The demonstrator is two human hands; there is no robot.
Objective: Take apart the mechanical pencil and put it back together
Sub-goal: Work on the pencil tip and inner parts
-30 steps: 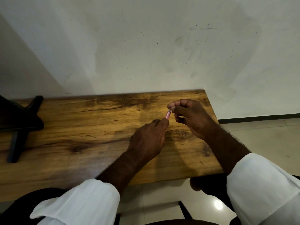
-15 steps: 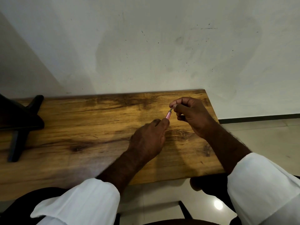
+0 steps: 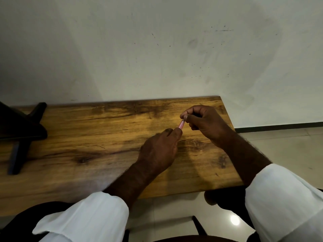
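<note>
1. Against the pale wall, a long brown wood-grain table (image 3: 104, 137) is seen, and both hands are held over its right part. A black stand-like object (image 3: 22, 130) is set at its left end, well apart from the work.
2. The right hand (image 3: 204, 124) is closed in a thumb-and-forefinger pinch on the pencil's upper end, with the other fingers curled under.
3. The left hand (image 3: 159, 149) is wrapped round the pencil's lower body, most of which is hidden in the fist.
4. The slim pink plastic mechanical pencil (image 3: 181, 124) is held tilted between the hands, above the tabletop. Only a short pink stretch and a greyish end are shown.
5. The end piece is judged to be the part in work; whether it is being taken off or refitted cannot be told.
6. For the next move, a steady left-hand hold and a small twist or pull along the pencil's axis are called for.
</note>
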